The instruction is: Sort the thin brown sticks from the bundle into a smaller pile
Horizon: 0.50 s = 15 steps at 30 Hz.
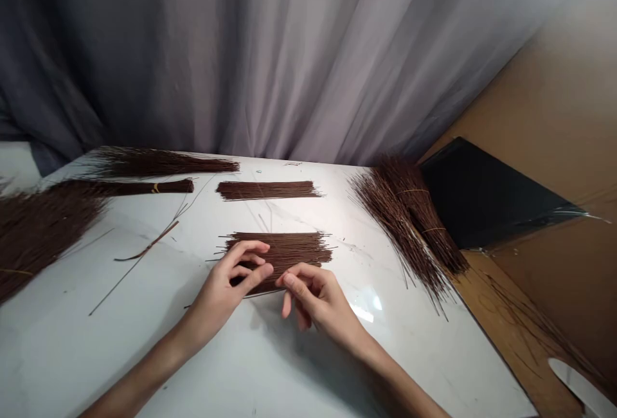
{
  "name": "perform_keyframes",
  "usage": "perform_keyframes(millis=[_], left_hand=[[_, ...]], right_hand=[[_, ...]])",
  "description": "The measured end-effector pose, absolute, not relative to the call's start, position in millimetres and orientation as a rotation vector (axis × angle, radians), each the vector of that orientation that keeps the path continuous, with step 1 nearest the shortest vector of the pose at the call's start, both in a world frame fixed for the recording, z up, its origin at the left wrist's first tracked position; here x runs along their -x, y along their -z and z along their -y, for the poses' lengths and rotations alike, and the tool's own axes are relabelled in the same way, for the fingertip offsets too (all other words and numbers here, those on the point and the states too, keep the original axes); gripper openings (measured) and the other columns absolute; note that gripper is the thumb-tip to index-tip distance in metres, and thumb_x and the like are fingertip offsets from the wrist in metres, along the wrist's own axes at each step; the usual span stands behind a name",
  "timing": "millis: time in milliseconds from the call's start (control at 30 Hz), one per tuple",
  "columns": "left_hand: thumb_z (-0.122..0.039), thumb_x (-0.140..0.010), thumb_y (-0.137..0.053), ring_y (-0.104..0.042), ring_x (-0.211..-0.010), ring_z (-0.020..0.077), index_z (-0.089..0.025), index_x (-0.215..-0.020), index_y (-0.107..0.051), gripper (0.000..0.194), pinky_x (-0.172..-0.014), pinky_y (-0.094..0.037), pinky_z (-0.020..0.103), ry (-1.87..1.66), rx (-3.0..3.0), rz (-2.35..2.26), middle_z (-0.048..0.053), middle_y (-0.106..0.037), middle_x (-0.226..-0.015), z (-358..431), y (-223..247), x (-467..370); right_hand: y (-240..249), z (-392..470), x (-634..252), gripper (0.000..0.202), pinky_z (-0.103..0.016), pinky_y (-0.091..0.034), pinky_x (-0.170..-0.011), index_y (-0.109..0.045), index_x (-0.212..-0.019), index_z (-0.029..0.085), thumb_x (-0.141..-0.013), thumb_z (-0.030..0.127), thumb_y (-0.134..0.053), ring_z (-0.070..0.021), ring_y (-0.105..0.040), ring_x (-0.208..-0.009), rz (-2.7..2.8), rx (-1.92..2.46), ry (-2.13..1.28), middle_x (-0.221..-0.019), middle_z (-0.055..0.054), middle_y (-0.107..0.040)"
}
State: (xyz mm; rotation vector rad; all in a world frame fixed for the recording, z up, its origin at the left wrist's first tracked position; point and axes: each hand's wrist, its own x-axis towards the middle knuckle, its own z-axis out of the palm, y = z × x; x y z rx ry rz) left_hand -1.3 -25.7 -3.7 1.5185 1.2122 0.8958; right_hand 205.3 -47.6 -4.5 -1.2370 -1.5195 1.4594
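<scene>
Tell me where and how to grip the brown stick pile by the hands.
Probably grip the stick pile at both ends, left hand from the left, right hand from the right: its sticks lie parallel, running sideways, and no tie shows, so a one-ended grip might shed some.

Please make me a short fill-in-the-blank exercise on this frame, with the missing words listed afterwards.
1. The left hand and right hand are at one flat stick stack; the smaller stack lies ____ (nearer to or farther from) the person.
2. The colour of the tie around the slim bundle is ____.
3. The black sheet is on the person's ____ side.
4. The curtain hangs ____ (behind or in front of) the white table.

Missing words: farther from; yellow; right; behind.
</scene>
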Motion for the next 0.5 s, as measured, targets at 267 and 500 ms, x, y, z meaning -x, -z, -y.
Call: perform_keyframes(millis=[267, 500], left_hand=[[-0.044, -0.104, -0.052, -0.057, -0.118, 0.0286, -0.037, -0.138, -0.053, 0.035, -0.093, -0.052, 0.044, -0.585, -2.351, -1.248, 0.005, -0.056, -0.129, 24.1, 23.5, 12.7], [-0.032, -0.105, -0.048, -0.059, -0.102, 0.0241, -0.025, -0.107, -0.063, 0.016, -0.089, -0.048, 0.039, -0.606, -2.421, -1.248, 0.003, -0.062, -0.110, 13.8, 21.6, 20.0]], right_hand=[[-9.7, 19.8, -343.2, 0.035, -0.036, -0.029, -0.065, -0.077, -0.097, 0.017, -0.097, 0.042, -0.054, -0.0267, -0.052, -0.072, 1.315, 2.020, 0.129, -0.084, -0.016, -0.071], [16.0, 9.5, -420.1, 0.038, -0.040, -0.031, -0.072, -0.079, -0.097, 0.015, -0.099, 0.035, -0.047, -0.0276, -0.054, -0.078, 1.549, 2.223, 0.721, -0.093, -0.015, -0.072]])
